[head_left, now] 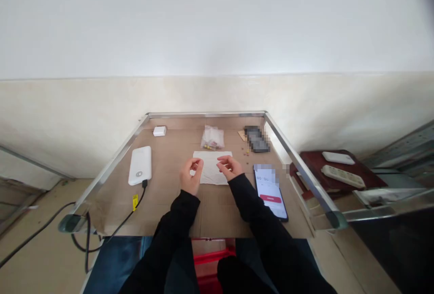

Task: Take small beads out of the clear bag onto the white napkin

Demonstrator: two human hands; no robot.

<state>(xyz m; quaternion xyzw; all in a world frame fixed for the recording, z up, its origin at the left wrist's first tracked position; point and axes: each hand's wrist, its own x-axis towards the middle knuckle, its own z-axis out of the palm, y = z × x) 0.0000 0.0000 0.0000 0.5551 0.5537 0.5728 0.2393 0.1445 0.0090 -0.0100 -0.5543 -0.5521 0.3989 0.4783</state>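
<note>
My left hand [190, 175] hovers over the near left corner of a white paper sheet [210, 174] on the brown table top [169, 194], its thumb and forefinger curled into a pinch. My right hand [229, 167] is over the sheet's right side, fingers curled together too. Anything between the fingertips is too small to make out. A clear plastic bag of small coloured pieces [212, 138] lies just beyond the sheet. Both arms wear black sleeves.
A white power bank [140, 164] with a black cable [135, 208] lies at left, a small white charger [159, 130] at the back. A lit phone [270, 191] lies at right, a dark device [257, 138] behind it. Metal rails [298, 167] edge the table. A power strip [342, 175] sits on a side stool.
</note>
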